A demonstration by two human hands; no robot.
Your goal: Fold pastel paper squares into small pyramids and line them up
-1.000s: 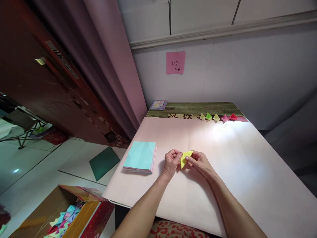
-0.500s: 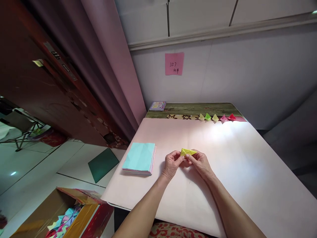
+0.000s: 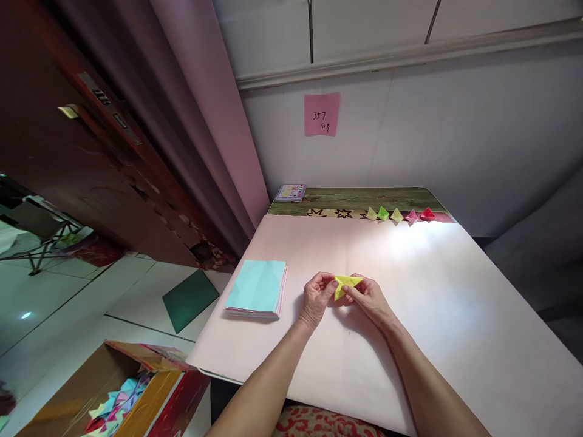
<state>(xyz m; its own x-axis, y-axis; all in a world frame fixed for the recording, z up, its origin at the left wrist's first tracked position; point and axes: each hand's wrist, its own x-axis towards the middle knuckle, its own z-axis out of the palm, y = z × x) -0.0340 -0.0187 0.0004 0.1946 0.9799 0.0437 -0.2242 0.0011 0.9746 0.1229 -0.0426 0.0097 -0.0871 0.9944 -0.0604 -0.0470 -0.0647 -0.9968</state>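
A small piece of folded yellow paper (image 3: 348, 281) is held up between both hands over the middle of the table. My left hand (image 3: 317, 297) pinches its left end, thumb in front. At the right, my right hand (image 3: 367, 296) grips the paper with the thumb pressed on its face; the fingers behind are partly hidden. The paper shows a flat top edge and a point hanging down at the left. A stack of square paper (image 3: 257, 285), light blue on top, lies left of my hands.
Several small folded paper pieces (image 3: 397, 215) stand in a row along the far side of the pale-covered table (image 3: 446, 328). A small booklet (image 3: 291, 192) lies at the back left corner. Below left, a cardboard box (image 3: 77, 382) holds colourful folded paper. A pink note (image 3: 322, 115) hangs on the wall.
The yellow paper has turned in my fingers: its left part now points downward and a broader face shows. Both hands stay in nearly the same place.
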